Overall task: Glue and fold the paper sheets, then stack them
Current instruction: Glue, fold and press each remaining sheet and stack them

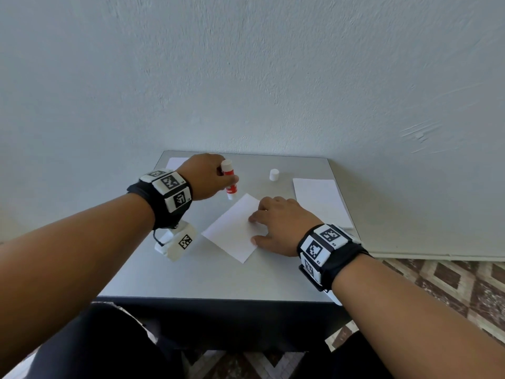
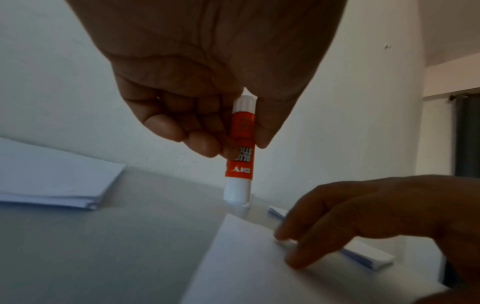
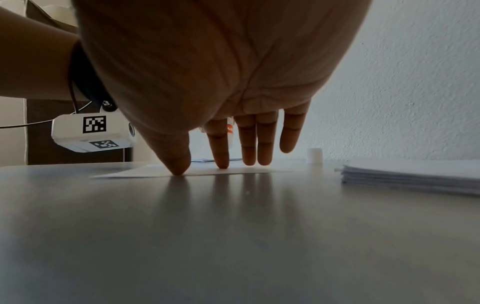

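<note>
The left hand (image 1: pixel 206 176) grips an uncapped glue stick (image 1: pixel 229 180), fingers curled round its red barrel, the tip pointing down just above the grey bench (image 1: pixel 207 277), near the far corner of the sheet (image 1: pixel 232 228). The sheet lies skewed at the bench's centre. The right hand (image 1: pixel 276 225) rests on its 3 o'clock edge with straight, spread fingers (image 3: pixel 221 144), thumb and fingertips pressing the paper flat and holding nothing. The white cap (image 1: pixel 274 175) stands upright at 1 o'clock, apart from both hands. A stack of paper (image 1: pixel 319 201) sits at 3 o'clock near the bench's right edge, behind the right hand. Another stack (image 2: pixel 52 174) lies at 11 o'clock, partly hidden by the left hand in the head view.
</note>
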